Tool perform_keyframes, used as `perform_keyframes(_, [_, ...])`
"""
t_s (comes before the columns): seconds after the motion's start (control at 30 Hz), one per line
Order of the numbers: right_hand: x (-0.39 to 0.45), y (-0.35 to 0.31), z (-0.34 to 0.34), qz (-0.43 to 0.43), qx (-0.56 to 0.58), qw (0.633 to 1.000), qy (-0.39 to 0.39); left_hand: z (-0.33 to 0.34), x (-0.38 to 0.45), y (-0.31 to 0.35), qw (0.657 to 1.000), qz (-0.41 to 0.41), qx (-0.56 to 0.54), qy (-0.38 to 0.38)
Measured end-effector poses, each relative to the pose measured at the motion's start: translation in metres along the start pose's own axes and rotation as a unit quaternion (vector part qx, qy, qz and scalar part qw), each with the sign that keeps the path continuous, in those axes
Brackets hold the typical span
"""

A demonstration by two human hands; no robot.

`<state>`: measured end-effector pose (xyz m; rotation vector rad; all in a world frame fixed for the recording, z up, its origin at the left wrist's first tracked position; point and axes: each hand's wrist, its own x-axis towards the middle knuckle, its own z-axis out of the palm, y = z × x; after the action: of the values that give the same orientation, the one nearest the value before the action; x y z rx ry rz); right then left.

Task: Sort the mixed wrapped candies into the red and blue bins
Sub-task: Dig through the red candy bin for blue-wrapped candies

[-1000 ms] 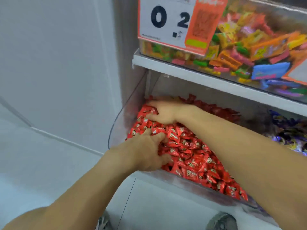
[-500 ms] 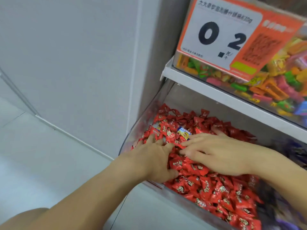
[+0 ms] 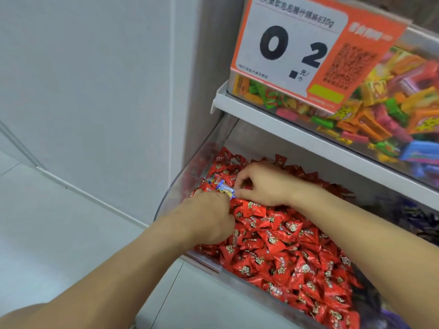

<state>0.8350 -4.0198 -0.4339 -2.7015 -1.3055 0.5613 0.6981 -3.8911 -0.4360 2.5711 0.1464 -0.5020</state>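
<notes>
A glossy blue-wrapped candy (image 3: 225, 189) is pinched between the curled left hand (image 3: 209, 217) and the right hand (image 3: 263, 184) fingertips, atop crinkly red triangular candies (image 3: 285, 245) heaped in a clear curved-wall bin (image 3: 173, 186). A white shelf edge (image 3: 308, 136) is close overhead; a dark-wrapper bin (image 3: 415, 217) is seen rightward.
</notes>
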Motion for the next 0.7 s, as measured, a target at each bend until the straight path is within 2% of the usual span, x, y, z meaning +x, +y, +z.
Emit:
perform_keyframes(0.13, [-0.005, 0.004, -0.001, -0.044, 0.096, 0.994, 0.013, 0.005, 0.005, 0.003, 0.975, 0.000, -0.052, 0.217])
perform_keyframes(0.2, [-0.010, 0.006, -0.007, -0.068, 0.158, 0.985, 0.010, 0.007, 0.009, 0.003, 0.962, 0.035, -0.073, 0.262])
perform_keyframes(0.33, [-0.017, 0.011, -0.022, -0.072, 0.215, 0.974, -0.023, 0.000, 0.009, 0.003, 0.960, 0.019, -0.149, 0.235])
perform_keyframes(0.4, [-0.003, 0.014, -0.021, -0.037, 0.225, 0.973, 0.020, 0.003, 0.005, 0.002, 0.964, 0.012, -0.114, 0.239])
perform_keyframes(0.47, [0.018, 0.010, -0.016, -0.031, 0.184, 0.980, 0.073, 0.009, -0.001, 0.000, 0.969, -0.003, -0.100, 0.227])
perform_keyframes(0.57, [0.045, -0.002, -0.002, -0.073, 0.060, 0.995, 0.035, 0.012, -0.005, -0.005, 0.972, -0.024, -0.108, 0.208])
perform_keyframes(0.7, [0.055, 0.001, 0.008, -0.020, 0.021, 0.997, 0.073, 0.014, -0.006, -0.009, 0.978, -0.041, -0.088, 0.185])
